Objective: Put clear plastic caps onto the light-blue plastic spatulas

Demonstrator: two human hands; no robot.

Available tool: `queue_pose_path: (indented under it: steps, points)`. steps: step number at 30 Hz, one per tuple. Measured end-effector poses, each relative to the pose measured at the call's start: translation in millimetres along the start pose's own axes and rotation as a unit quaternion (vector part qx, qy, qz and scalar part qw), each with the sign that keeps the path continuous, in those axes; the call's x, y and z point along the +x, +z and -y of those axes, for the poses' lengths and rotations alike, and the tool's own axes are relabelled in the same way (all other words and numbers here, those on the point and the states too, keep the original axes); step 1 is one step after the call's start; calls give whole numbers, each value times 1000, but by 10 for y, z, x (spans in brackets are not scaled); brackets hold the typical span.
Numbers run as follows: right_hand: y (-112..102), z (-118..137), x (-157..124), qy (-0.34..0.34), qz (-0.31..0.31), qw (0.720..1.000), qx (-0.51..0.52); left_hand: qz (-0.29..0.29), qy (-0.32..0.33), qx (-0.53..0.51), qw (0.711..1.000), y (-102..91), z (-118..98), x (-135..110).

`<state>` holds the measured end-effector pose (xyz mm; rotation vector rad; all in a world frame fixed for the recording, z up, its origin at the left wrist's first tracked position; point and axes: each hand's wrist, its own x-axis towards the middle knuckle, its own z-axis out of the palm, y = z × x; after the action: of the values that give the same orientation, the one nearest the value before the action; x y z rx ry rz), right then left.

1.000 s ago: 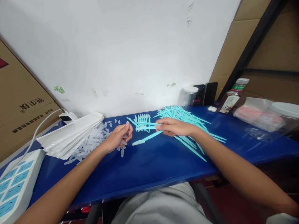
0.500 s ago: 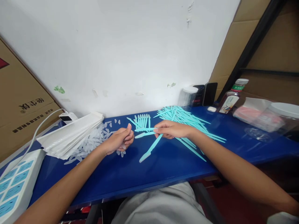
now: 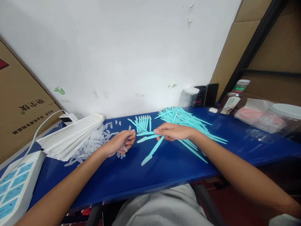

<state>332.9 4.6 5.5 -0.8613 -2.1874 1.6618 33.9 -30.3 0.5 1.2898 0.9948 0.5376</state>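
Note:
On the blue table [image 3: 164, 169], my right hand [image 3: 172, 131] is closed on a few turquoise plastic sticks [image 3: 150, 147] that fan out to the left and downward from its fingers. My left hand [image 3: 121, 142] is curled over small clear plastic caps [image 3: 121, 154], pinching one or more at its fingertips close to the stick tips. A neat row of turquoise sticks [image 3: 143, 123] lies just behind the hands. A big loose pile of turquoise sticks [image 3: 188, 121] spreads behind and right of my right hand.
A heap of clear caps [image 3: 90, 144] and a stack of white sleeves [image 3: 70, 136] lie at left. A white power strip [image 3: 14, 185] sits at the near left. A clear jar [image 3: 189, 98], phones [image 3: 211, 93], a bottle [image 3: 232, 99] and plastic bags [image 3: 258, 117] stand at the back right.
My right hand has shifted slightly left and lower with its sticks; the longest stick swung from nearly level to pointing down-left. My left hand has lowered and closed further over the caps.

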Motion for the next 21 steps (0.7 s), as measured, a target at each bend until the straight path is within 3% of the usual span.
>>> queue_pose_path:
  steps: [11,21]
  points:
    - [19,-15,21,-1,7,1000,4,-2,29,-98,995,-42,64,51]
    - [158,26,92,10,36,991,126,13,80,-75,994,34,-5,1]
